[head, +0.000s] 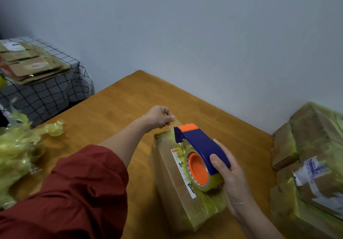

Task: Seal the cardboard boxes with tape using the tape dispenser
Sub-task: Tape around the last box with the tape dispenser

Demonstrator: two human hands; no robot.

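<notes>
I see the right hand (230, 179) wrapped around the blue and orange tape dispenser (202, 146), thumb on its side, holding it over the top of the cardboard box (172, 188). The box lies toward the table's (118, 109) near right part. Past the box's far end, the left hand (159, 116) pinches the pulled-out tape (177, 122) between curled fingers. Taped boxes (311, 157) sit at the right edge and crumpled yellowish film (20, 142) at the left edge.

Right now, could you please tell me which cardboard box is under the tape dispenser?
The box in the middle of the table, beneath the tape dispenser gripped by the right hand; the boxes at the right edge are untouched.
</notes>
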